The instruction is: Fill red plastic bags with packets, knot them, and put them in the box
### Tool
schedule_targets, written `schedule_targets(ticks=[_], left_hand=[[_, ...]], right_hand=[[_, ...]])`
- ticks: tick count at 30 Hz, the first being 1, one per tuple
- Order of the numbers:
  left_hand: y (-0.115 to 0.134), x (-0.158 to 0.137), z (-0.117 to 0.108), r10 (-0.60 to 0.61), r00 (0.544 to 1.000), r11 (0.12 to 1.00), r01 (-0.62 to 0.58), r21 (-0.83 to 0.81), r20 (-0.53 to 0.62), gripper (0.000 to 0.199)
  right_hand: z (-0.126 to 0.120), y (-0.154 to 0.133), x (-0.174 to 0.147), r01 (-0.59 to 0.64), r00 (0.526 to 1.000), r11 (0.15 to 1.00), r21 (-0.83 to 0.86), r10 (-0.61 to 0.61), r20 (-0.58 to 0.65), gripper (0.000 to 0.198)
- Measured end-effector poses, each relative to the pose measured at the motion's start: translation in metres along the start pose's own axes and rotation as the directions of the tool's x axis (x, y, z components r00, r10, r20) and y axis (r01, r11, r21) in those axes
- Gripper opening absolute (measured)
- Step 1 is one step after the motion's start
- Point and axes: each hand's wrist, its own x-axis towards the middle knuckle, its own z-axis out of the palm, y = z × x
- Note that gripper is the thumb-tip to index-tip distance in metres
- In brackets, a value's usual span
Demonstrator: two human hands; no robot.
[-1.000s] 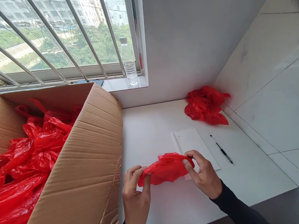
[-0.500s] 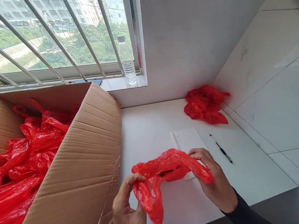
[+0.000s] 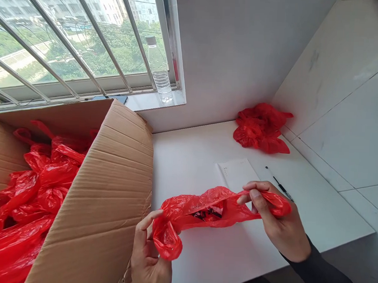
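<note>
A red plastic bag (image 3: 201, 202) is stretched sideways between my two hands above the white table. My left hand (image 3: 151, 254) is closed on its left end, where a bunched handle hangs over the fingers. At the other end, my right hand (image 3: 276, 220) pinches the bag between thumb and fingers. Through the parted mouth, something dark and red with pale patches (image 3: 211, 213) shows inside; its kind I cannot make out. Behind the bag, a white sheet or booklet (image 3: 238, 170) lies on the table.
To the left stands an open cardboard box (image 3: 112, 167) filled with red plastic bags (image 3: 50, 173). A crumpled red bag (image 3: 261, 128) lies in the back corner of the white table (image 3: 188, 158). A black pen (image 3: 281, 185) rests on the right, and a water bottle (image 3: 160, 75) on the windowsill.
My hands have moved apart, the left one leftward and the right one rightward. The bag is pulled wider, and more of what lies inside shows through its mouth.
</note>
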Motion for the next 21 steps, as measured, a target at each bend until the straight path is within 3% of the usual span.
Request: schedule_targets(ticks=[2,6,8,11,14,16,17,19,21], left_hand=[[-0.005,0.0,-0.006,0.028,0.999,1.0,-0.028,0.006,0.045,0.039],[-0.005,0.001,-0.004,0.141,0.988,0.99,-0.14,-0.019,0.055,0.01],[0.002,0.001,0.002,0.124,0.992,0.992,-0.124,-0.011,-0.016,0.017],[0.016,0.0,0.01,-0.027,0.998,0.999,0.029,0.041,-0.053,0.034],[0.024,0.0,0.012,-0.098,0.995,0.989,0.102,0.106,-0.035,0.041],[0.024,0.0,0.013,-0.036,0.997,0.981,0.049,0.186,-0.071,0.033],[0.022,0.001,0.013,0.016,0.995,0.974,0.008,0.229,-0.1,0.026],[0.02,0.001,0.016,0.096,0.985,0.953,-0.049,0.298,-0.144,0.025],[0.016,0.003,0.02,0.134,0.977,0.934,-0.068,0.351,-0.165,0.032]], right_hand=[[-0.001,-0.001,-0.002,0.015,0.999,1.0,0.017,-0.014,-0.052,0.027],[-0.001,0.002,-0.005,0.093,0.996,0.996,-0.009,-0.094,-0.012,0.026],[-0.002,0.003,-0.004,0.141,0.99,0.988,-0.068,-0.14,0.009,0.023],[-0.008,0.004,-0.001,0.228,0.973,0.954,-0.196,-0.218,0.071,0.022],[-0.025,-0.006,-0.002,0.34,0.939,0.827,-0.447,-0.275,0.206,0.046],[-0.036,-0.02,-0.007,0.395,0.918,0.703,-0.592,-0.327,0.224,0.066],[-0.038,-0.029,-0.011,0.416,0.903,0.665,-0.62,-0.384,0.194,0.066],[-0.033,-0.044,-0.02,0.516,0.844,0.669,-0.535,-0.505,0.183,0.044],[-0.013,-0.049,-0.026,0.618,0.783,0.722,-0.313,-0.527,0.33,0.019]])
